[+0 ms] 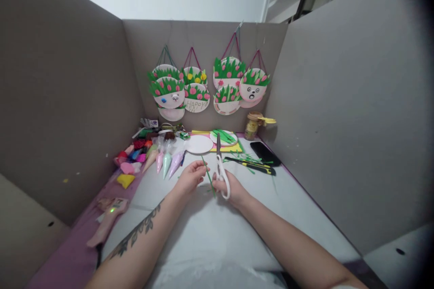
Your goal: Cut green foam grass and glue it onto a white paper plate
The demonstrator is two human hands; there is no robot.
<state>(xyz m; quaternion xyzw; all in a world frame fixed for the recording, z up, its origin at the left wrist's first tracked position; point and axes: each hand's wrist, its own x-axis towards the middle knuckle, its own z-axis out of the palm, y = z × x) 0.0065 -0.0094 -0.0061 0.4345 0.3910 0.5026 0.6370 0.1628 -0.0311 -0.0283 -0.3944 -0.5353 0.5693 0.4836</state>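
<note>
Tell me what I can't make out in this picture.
All in the head view:
Parts of the right hand: hidden by the scissors.
Much of the small plate: covered by green pieces.
What the jar holds: too blurred to tell.
Marks below HAPPY on the hanging plate: too small to read.
Upper arms: mostly cut off by the bottom edge.

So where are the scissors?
In the head view, the scissors are in the right hand, just right of the green strip in the left hand.
</note>
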